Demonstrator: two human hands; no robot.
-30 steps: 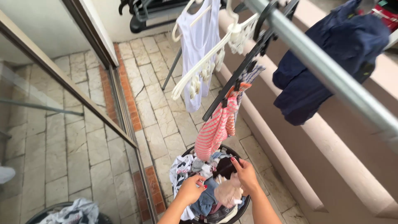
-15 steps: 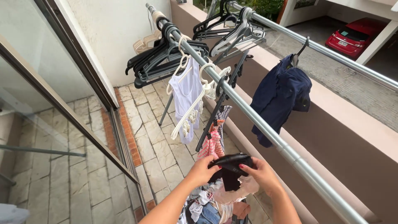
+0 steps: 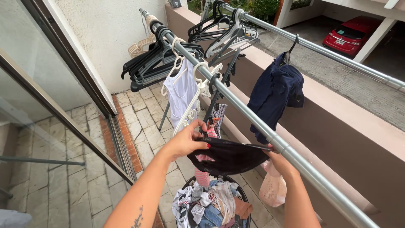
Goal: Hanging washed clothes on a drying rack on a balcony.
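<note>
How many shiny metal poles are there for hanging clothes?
2: the near silver metal pole runs beside the hands, and the far silver metal pole holds a navy blue garment. More may be hidden.

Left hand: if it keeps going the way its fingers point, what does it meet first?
Probably the striped clothes clipped on the black peg hanger just beyond the left hand, then the metal rail. Depth is unclear; it holds the black garment.
</note>
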